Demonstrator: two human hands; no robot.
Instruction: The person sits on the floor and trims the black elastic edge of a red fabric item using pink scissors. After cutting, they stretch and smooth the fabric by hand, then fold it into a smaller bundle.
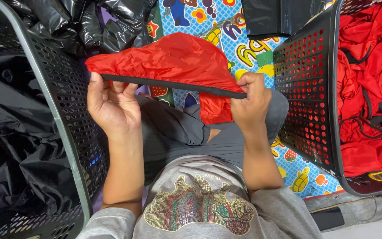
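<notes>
Head view shows a crumpled red nylon cover with a black elastic edge band (pixel 169 62) stretched sideways between both pinches. Left hand (pixel 111 106) and right hand (pixel 250 104) each clamp one band end, equally near; the fabric bulges away above the fingers, between two black perforated plastic baskets (pixel 308 102).

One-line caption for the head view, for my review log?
Left hand and right hand stretch a red cloth's black band between two black perforated baskets.
</notes>
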